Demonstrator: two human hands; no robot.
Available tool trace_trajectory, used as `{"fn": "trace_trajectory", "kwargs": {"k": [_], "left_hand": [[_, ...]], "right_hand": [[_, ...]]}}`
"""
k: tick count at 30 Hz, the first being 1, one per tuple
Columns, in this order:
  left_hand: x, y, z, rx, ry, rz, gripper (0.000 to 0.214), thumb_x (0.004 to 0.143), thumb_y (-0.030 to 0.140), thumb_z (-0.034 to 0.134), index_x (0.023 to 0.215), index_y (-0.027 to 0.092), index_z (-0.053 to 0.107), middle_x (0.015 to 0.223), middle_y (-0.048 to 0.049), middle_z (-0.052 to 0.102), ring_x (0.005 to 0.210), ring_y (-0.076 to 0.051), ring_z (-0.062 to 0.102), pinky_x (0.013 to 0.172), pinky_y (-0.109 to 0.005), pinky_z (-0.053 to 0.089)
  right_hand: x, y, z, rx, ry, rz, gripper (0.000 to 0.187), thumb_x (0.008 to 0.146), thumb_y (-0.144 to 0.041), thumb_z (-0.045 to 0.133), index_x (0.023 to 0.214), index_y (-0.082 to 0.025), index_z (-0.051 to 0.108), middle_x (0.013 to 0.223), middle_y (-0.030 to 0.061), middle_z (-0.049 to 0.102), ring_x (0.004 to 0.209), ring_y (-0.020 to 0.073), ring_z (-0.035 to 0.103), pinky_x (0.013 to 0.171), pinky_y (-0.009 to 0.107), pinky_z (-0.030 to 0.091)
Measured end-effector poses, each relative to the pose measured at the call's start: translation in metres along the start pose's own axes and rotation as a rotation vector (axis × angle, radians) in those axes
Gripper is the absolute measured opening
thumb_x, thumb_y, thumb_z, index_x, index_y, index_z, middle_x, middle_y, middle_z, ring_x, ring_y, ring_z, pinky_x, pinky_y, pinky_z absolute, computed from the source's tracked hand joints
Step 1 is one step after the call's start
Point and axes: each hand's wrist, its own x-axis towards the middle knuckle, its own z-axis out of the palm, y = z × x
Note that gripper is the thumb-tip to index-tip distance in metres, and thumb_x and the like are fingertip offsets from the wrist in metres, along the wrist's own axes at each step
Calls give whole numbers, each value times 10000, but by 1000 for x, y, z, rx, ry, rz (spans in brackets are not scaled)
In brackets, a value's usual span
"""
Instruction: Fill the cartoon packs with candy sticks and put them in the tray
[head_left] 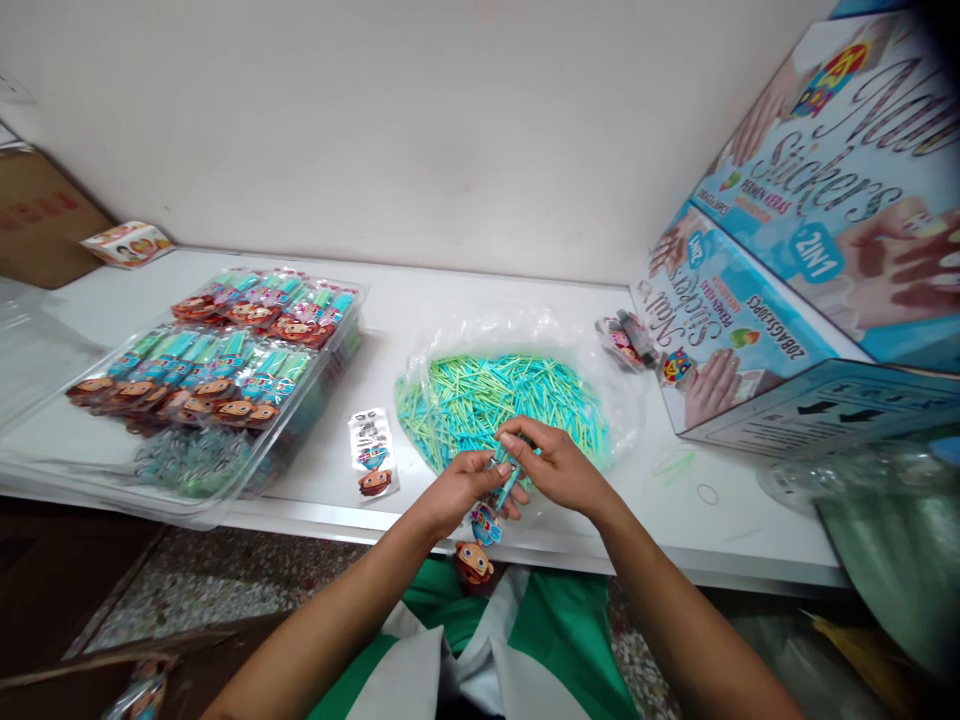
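At the table's front edge, my left hand [466,487] is closed on a small printed pouch [475,560], whose cartoon face hangs below the fingers. My right hand [559,465] meets it and pinches a few thin blue-green sticks [510,485] at the pouch's upper end. How deep the sticks sit in the pouch is hidden by the fingers. Just beyond the hands, a heap of green and blue sticks [480,395] lies on a spread clear plastic bag [517,330]. Left of the heap, a flat printed pouch [373,455] rests on the table.
A clear plastic tray [330,385] at left carries rows of filled pouches [195,370]. Large nail sticker boxes [750,290] stand at right, beside small dark packets [626,340]. A rubber band [707,494], a brown carton [45,215] and a small box [127,244] are also there.
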Motion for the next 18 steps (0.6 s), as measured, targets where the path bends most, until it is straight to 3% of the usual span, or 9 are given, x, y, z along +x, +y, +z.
{"fn": "trace_trajectory", "kwargs": {"k": [3, 6, 13, 15, 18], "left_hand": [[0, 4, 0, 31, 34, 24, 388, 746, 456, 650, 917, 116, 575, 751, -75, 670, 587, -162, 628, 519, -232, 422], [-1, 8, -1, 39, 69, 35, 394, 747, 451, 652, 934, 113, 573, 774, -79, 673, 599, -157, 628, 522, -228, 426], [-4, 1, -6, -134, 13, -29, 427, 657, 319, 765, 975, 95, 590, 895, -136, 692, 744, -206, 663, 742, -340, 491], [-5, -3, -10, -119, 52, -30, 388, 664, 319, 758, 930, 75, 615, 861, -135, 698, 718, -199, 660, 717, -323, 494], [-8, -6, -17, -100, 151, -9, 360, 662, 323, 758, 898, 81, 631, 835, -115, 705, 694, -187, 658, 686, -299, 493]], "right_hand": [[-2, 3, -1, -51, 13, 43, 238, 882, -377, 463, 1040, -232, 567, 822, 13, 573, 730, 145, 538, 672, 277, 425], [-4, 15, -2, 78, -10, 130, 350, 846, -392, 524, 1151, -222, 498, 774, -9, 528, 675, 127, 524, 611, 253, 428], [0, 26, -6, 235, -24, 103, 295, 830, -371, 551, 1065, -194, 550, 722, -30, 480, 666, 109, 503, 604, 246, 422], [3, 31, -12, 248, -26, 125, 309, 841, -387, 523, 1080, -193, 542, 738, -22, 509, 659, 114, 532, 597, 254, 438], [5, 51, -22, 112, 90, 224, 262, 830, -374, 520, 1011, -188, 547, 737, -11, 557, 629, 126, 566, 570, 257, 437]]}}
